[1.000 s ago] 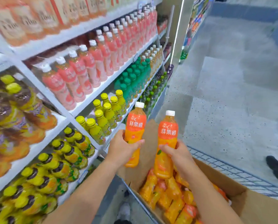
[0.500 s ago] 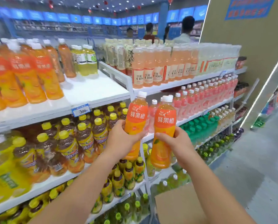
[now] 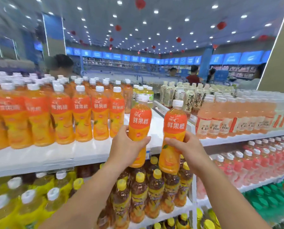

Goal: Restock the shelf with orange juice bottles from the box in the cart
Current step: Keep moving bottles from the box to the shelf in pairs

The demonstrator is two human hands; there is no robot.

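Observation:
My left hand [image 3: 128,142] grips an orange juice bottle [image 3: 140,119] with a white cap and orange label, held upright. My right hand [image 3: 185,146] grips a second, identical orange juice bottle [image 3: 175,126], also upright. Both bottles hover in front of a bare patch of the white top shelf [image 3: 154,129]. To the left on that shelf stand several rows of matching orange juice bottles [image 3: 81,116]. The box and cart are out of view.
Pale tea bottles [image 3: 190,100] and pink drink bottles [image 3: 237,119] fill the top shelf to the right. Below are yellow-capped brown tea bottles [image 3: 154,187], yellow drinks [image 3: 30,199] and pink bottles [image 3: 261,159]. People [image 3: 60,66] stand behind the shelving.
My view has swung up from the cart and box to the top shelf. Both hands have raised their bottles from box level to the top shelf's front edge.

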